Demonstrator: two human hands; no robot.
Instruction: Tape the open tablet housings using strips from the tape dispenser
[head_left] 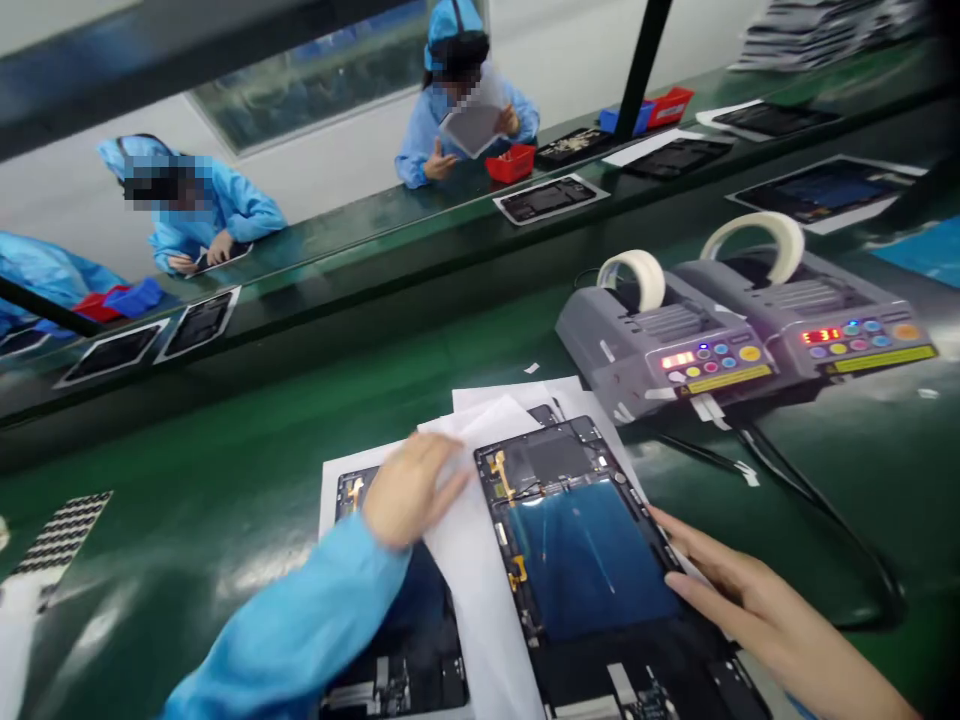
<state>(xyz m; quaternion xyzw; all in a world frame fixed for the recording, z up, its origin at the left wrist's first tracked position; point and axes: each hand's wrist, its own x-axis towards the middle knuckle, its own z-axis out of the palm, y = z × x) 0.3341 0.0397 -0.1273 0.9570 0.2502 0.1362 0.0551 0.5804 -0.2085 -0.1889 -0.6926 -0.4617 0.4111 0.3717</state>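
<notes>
An opened tablet housing with a blue inner panel lies at the lower middle, on white paper. My right hand rests along its right edge, fingers spread and thumb on the rim. My left hand, partly smeared by motion, is over the paper between this tablet and a second tablet housing on the left. Its fingertips are too blurred to tell what they touch. The left forearm hides part of the second tablet.
Two grey tape dispensers with lit displays stand at the right, cables below them. A patterned strip sheet lies at the left. Across a conveyor ledge, people in blue work beside more tablets, a red bin and blue bins.
</notes>
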